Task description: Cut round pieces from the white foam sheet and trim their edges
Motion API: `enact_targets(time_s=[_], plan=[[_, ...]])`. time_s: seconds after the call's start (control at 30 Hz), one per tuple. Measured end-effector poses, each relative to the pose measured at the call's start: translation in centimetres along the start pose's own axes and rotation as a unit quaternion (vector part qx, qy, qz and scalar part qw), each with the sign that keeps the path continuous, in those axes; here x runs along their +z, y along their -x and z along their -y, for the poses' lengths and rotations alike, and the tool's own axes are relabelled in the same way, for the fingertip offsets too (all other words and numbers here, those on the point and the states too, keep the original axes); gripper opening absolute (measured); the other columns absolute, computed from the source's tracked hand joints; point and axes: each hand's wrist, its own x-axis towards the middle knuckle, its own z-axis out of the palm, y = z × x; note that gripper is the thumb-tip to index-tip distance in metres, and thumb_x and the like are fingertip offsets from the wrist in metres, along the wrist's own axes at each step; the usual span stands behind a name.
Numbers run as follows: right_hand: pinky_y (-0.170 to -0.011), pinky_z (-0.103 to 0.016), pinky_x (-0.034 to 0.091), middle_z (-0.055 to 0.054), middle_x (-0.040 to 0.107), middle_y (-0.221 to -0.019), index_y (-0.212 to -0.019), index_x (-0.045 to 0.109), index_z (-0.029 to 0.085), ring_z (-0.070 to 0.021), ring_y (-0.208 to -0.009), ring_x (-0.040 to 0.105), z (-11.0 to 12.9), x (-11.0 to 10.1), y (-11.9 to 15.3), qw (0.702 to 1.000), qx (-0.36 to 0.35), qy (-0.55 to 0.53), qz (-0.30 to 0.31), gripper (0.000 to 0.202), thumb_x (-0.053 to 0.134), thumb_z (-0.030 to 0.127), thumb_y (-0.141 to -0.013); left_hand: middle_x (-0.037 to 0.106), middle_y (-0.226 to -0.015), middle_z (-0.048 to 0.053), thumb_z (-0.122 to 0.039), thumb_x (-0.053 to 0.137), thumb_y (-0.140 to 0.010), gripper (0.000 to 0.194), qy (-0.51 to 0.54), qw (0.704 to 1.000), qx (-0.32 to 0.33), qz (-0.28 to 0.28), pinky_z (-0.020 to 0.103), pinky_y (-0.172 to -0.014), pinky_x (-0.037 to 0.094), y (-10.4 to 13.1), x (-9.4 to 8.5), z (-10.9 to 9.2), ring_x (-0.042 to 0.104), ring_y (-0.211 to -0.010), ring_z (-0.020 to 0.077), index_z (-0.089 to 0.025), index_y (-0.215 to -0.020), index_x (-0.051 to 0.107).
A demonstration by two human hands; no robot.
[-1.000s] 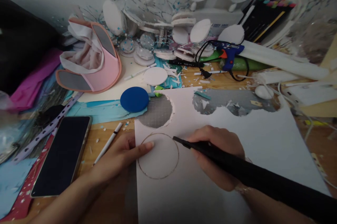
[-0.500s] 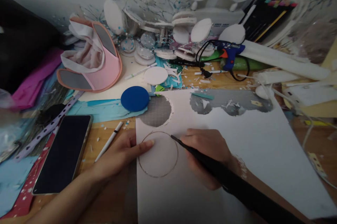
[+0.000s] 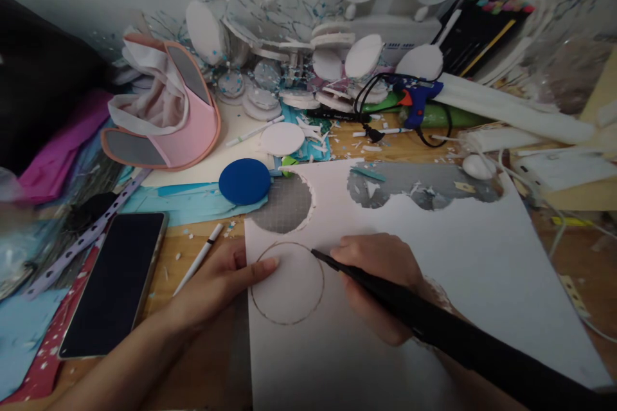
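Observation:
A thick white foam board lies in front of me, with a thin brown circle marked on its left part. My left hand is closed on the board's left edge; the thumb presses on top inside the circle, and the other fingers are mostly hidden. In my right hand is a long black pen-shaped tool, held in a writing grip. Its narrow tip touches or hovers just over the upper right of the circle. Above the circle, a round cut-out with rough edges opens onto a grey gridded mat.
A blue disc lies behind the board, near a white disc. On the left are a phone, a white pen and a pink visor. A blue glue gun, cables and foam scraps sit behind.
The view has shifted slightly, moving everything a little to the left. My hands and the black tool keep nearly the same place on the board.

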Motion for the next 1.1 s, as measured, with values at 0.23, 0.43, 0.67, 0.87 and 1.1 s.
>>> enact_targets(time_s=[0.23,0.43,0.67,0.87,1.1], plan=[[-0.051,-0.028,0.040,0.000,0.057,-0.057,-0.072,0.051,0.024,-0.0151,-0.054,0.055,0.4,-0.2,0.5,0.997,-0.021,0.034,-0.065,0.011,0.049,0.014,-0.075,0.072,-0.104,0.008,-0.032,0.068,-0.081,0.034,-0.006,1.000,0.002,-0.002,0.035,-0.077,0.052,0.1,0.1,-0.1,0.067,-0.086,0.0247,-0.017,-0.112,0.066],[-0.048,-0.025,0.036,0.001,0.057,-0.060,-0.078,0.050,0.022,-0.0120,-0.050,0.051,0.4,-0.2,-0.3,0.999,-0.034,-0.014,-0.031,0.010,0.047,0.014,-0.075,0.071,-0.104,0.012,-0.033,0.068,-0.081,0.034,-0.011,1.000,0.008,0.002,0.032,-0.073,0.052,0.1,0.0,0.0,0.067,-0.084,0.0242,-0.013,-0.110,0.067],[-0.047,-0.025,0.034,0.002,0.051,-0.058,-0.077,0.047,0.021,-0.0116,-0.049,0.045,0.2,0.3,-1.0,0.997,-0.057,-0.048,0.002,0.008,0.044,0.014,-0.075,0.072,-0.100,0.012,-0.029,0.070,-0.080,0.033,0.009,1.000,0.010,-0.003,0.031,-0.075,0.052,0.0,0.3,0.0,0.068,-0.083,0.0225,-0.013,-0.109,0.066],[-0.049,-0.025,0.031,0.003,0.049,-0.060,-0.078,0.048,0.021,-0.0109,-0.052,0.044,-0.1,0.3,-0.5,0.996,-0.001,-0.080,0.030,0.011,0.047,0.012,-0.073,0.073,-0.093,0.010,-0.027,0.069,-0.080,0.033,0.017,1.000,0.011,-0.002,0.030,-0.073,0.052,0.1,0.2,0.1,0.067,-0.077,0.0197,-0.014,-0.110,0.066],[-0.046,-0.023,0.027,0.006,0.041,-0.054,-0.074,0.049,0.021,-0.0081,-0.048,0.039,0.3,-0.1,-0.6,0.988,0.053,-0.139,0.033,0.010,0.047,0.011,-0.073,0.071,-0.101,0.011,-0.028,0.066,-0.083,0.031,0.010,1.000,0.007,0.005,0.030,-0.074,0.052,0.1,-0.2,0.4,0.067,-0.082,0.0208,-0.014,-0.111,0.065]])
